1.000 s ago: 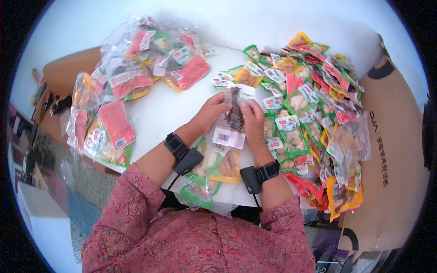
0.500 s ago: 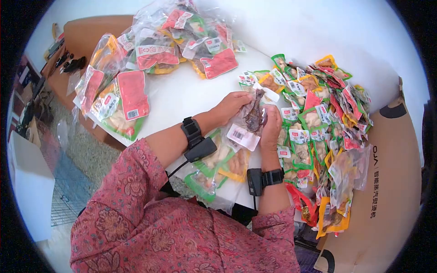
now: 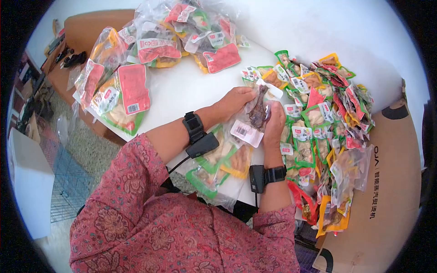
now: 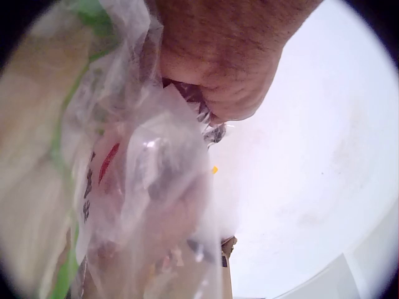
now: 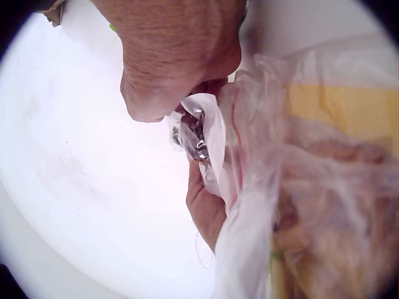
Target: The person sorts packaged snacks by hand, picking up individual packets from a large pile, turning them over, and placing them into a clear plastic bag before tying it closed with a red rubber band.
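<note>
Head view: the left hand (image 3: 234, 102) and the right hand (image 3: 274, 123) pinch both sides of the dark drumstick pack (image 3: 258, 114), above the white table (image 3: 175, 102). Left wrist view: clear bag (image 4: 149, 168) is beside curled fingers (image 4: 230, 103). Right wrist view: the pack is between hands

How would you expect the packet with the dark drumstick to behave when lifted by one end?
The packet probably bends around its flat label, but the thick drumstick should stay fairly stiff. Its glossy film might slip a little in the fingers.
</note>
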### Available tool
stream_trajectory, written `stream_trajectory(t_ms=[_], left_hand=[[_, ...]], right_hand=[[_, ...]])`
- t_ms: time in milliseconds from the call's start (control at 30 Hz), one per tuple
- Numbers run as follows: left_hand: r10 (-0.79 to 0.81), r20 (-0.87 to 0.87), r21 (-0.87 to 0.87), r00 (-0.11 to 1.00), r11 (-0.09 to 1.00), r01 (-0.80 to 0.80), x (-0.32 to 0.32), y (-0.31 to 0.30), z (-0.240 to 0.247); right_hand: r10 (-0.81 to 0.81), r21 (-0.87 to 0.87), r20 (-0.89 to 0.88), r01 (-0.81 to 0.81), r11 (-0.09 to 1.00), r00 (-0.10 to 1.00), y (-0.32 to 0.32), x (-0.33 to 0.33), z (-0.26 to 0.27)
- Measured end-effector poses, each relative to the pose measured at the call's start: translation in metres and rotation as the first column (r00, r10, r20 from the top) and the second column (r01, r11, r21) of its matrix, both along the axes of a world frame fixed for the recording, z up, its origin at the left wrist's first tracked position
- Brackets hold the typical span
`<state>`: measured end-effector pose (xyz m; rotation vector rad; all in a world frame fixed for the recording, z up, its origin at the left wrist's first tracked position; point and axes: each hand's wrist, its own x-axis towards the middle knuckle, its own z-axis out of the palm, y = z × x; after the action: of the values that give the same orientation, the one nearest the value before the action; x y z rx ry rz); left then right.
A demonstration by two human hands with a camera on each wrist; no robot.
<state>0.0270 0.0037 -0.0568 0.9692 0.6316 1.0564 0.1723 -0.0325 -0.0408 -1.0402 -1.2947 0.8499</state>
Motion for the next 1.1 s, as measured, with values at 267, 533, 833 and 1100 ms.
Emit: stream_trajectory(t_ms=[267,533,833,1100], left_hand=[[-0.092,-0.01,0.011,0.996,0.996,0.092,-0.001,-0.011,0.012],[-0.178,-0.06,0.059,0.982,0.982,0.181,-0.002,-0.002,0.0],[-0.217,0.078,0.016,0.973,0.976,0.216,-0.004,-0.007,0.006],[0.065,0.229,-0.084,0.971,0.995,-0.047,-0.018,0.001,0.013]], right_hand=[[-0.131,0.067,0.018,0.13,0.989,0.991,0.002,0.003,-0.001],[-0.036,0.026,-0.128,0.04,0.999,0.991,0.004,0.005,-0.007],[0.01,-0.154,-0.32,-0.062,0.986,0.947,0.007,0.011,-0.004],[0.278,-0.048,-0.483,-0.342,0.938,0.83,0.009,0.014,-0.008]])
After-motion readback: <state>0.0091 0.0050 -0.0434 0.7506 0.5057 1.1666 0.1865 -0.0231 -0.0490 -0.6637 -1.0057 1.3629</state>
